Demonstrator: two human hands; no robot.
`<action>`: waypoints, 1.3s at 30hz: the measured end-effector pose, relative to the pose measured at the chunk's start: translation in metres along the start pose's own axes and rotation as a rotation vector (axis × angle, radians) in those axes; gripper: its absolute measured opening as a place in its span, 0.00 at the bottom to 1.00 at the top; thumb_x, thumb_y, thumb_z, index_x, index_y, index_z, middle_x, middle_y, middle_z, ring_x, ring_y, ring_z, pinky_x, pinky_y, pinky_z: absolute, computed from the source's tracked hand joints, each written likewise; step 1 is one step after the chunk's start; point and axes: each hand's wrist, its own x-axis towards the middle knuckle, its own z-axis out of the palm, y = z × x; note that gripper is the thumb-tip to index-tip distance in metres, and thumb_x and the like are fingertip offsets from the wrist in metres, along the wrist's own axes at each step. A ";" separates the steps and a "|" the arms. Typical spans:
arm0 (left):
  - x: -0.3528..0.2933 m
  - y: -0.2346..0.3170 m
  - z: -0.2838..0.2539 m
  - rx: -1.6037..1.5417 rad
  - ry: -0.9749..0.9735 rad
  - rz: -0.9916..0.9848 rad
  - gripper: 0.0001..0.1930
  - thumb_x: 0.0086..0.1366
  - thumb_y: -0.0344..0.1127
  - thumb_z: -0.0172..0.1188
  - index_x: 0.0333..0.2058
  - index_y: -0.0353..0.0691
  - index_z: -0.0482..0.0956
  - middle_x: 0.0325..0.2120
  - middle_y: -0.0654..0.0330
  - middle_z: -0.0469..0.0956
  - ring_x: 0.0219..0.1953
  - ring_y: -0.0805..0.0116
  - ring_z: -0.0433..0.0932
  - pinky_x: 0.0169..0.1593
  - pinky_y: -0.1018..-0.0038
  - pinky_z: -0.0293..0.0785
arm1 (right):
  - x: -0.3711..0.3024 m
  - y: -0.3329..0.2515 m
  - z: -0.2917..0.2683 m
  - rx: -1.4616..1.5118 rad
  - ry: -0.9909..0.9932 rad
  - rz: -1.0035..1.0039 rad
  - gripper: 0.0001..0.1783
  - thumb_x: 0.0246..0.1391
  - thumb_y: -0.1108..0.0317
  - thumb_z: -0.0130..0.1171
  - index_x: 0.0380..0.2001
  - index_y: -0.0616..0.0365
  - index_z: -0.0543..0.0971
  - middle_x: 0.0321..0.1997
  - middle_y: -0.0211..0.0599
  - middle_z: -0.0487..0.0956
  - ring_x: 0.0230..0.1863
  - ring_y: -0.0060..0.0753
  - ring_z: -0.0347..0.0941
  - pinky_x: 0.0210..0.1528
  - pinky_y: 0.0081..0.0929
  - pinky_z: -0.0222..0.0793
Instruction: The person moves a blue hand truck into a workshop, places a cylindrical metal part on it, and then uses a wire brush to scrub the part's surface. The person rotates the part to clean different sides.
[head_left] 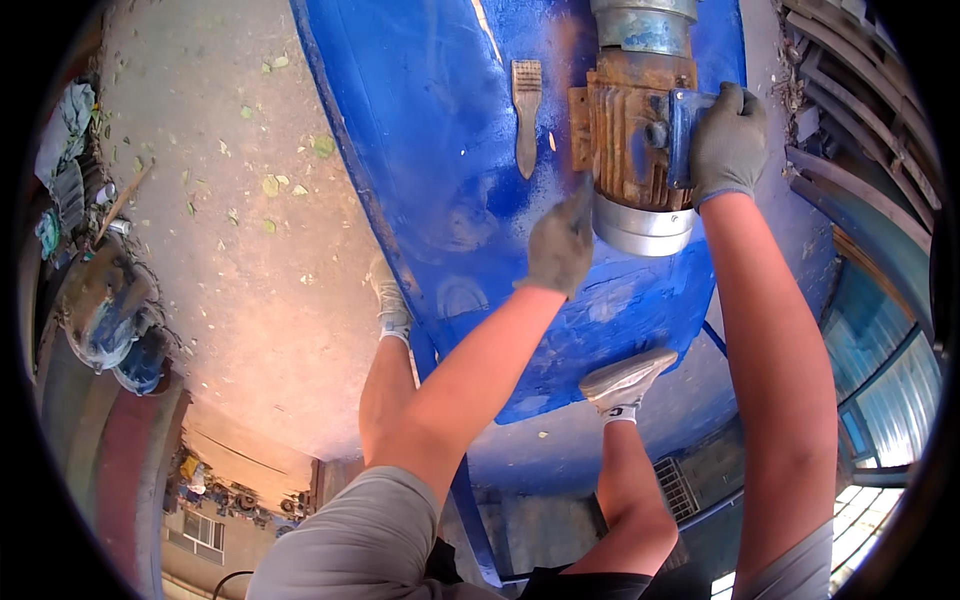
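An electric motor (628, 140) with a rusty brown finned body lies on a blue-painted metal table. Its near end carries a silver end cover (642, 232), and a blue terminal box (684, 130) juts from its right side. My right hand (732, 145), in a grey glove, is closed against the outer edge of that box. My left hand (562, 245), gloved too, is beside the motor's near left corner with its fingers drawn together. Whatever those fingers hold, if anything, I cannot make out. A wooden-handled paint brush (526, 115) lies left of the motor.
The blue table (430, 150) slants across the middle, and one shoe (628, 378) of mine rests on its near part. Scattered leaves (271, 185) dot the floor at left, near piled cloths and scrap (100, 290). Curved metal pieces (865, 110) are heaped at right.
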 end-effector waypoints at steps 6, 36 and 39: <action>0.055 0.024 -0.008 -0.081 0.201 0.097 0.29 0.81 0.32 0.52 0.78 0.56 0.70 0.61 0.37 0.83 0.56 0.41 0.87 0.67 0.57 0.82 | -0.005 -0.004 0.002 0.048 -0.016 -0.058 0.35 0.73 0.44 0.46 0.61 0.63 0.83 0.62 0.63 0.85 0.65 0.67 0.80 0.70 0.51 0.72; 0.014 -0.013 0.022 -0.177 0.183 -0.068 0.27 0.78 0.32 0.58 0.73 0.55 0.77 0.58 0.43 0.86 0.60 0.46 0.86 0.63 0.61 0.82 | 0.009 0.002 0.005 0.017 -0.007 -0.051 0.34 0.71 0.43 0.49 0.61 0.61 0.85 0.62 0.64 0.85 0.66 0.66 0.80 0.71 0.50 0.71; 0.032 -0.001 0.009 -0.011 0.092 -0.061 0.29 0.77 0.32 0.57 0.75 0.58 0.75 0.54 0.39 0.87 0.58 0.42 0.86 0.63 0.55 0.83 | 0.015 0.012 0.007 -0.011 0.019 -0.089 0.35 0.70 0.43 0.50 0.62 0.62 0.84 0.62 0.64 0.85 0.66 0.66 0.81 0.71 0.49 0.72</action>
